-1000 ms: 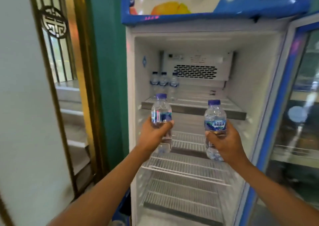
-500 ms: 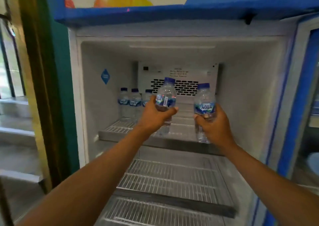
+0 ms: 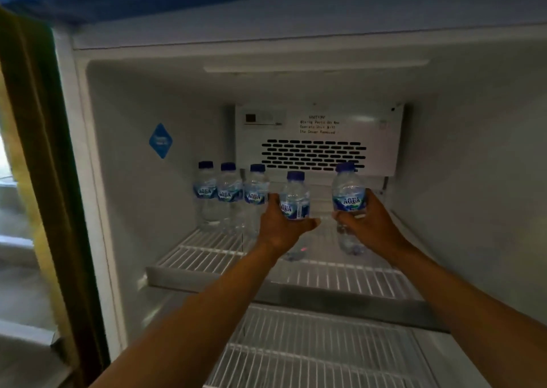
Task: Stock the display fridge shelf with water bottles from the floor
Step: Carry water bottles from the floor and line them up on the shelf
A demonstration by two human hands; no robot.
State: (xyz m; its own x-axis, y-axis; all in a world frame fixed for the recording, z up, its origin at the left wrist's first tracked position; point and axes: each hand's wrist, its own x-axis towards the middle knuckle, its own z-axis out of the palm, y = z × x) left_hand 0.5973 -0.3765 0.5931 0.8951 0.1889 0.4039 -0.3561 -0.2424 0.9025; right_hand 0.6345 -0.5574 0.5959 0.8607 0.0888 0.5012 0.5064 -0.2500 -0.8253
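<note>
Nearest, a bare wire lower shelf [image 3: 310,355], running under both forearms. Above it, the top shelf [image 3: 207,257] of the open display fridge [image 3: 124,210], white wire with a grey front rail. Over the middle of that shelf, the left hand [image 3: 281,225], fingers and thumb curled round the lower half of a water bottle [image 3: 294,198], upright, blue cap up, label half hidden behind the fingers; base hidden by the hand, so cannot tell whether touching the wire. Just right of it, the right hand [image 3: 367,227], likewise wrapped round a second water bottle [image 3: 347,195], gripped at and below the "AQUA" label, cap tipped a little leftward, clear base hanging below the palm, above or on the wire, hard to tell which. Two held bottles near each other but apart, thumbs almost meeting between them. Farther in, at the back left corner of the top shelf, a row of three bottles [image 3: 229,195] standing upright, shoulder to shoulder, labels facing forward, the rightmost one just beside the knuckles of the left hand. Behind everything, on the back wall, a white fan cover [image 3: 319,139] with dark slots and a caution notice. On the left wall, a blue diamond sticker [image 3: 160,140].
</note>
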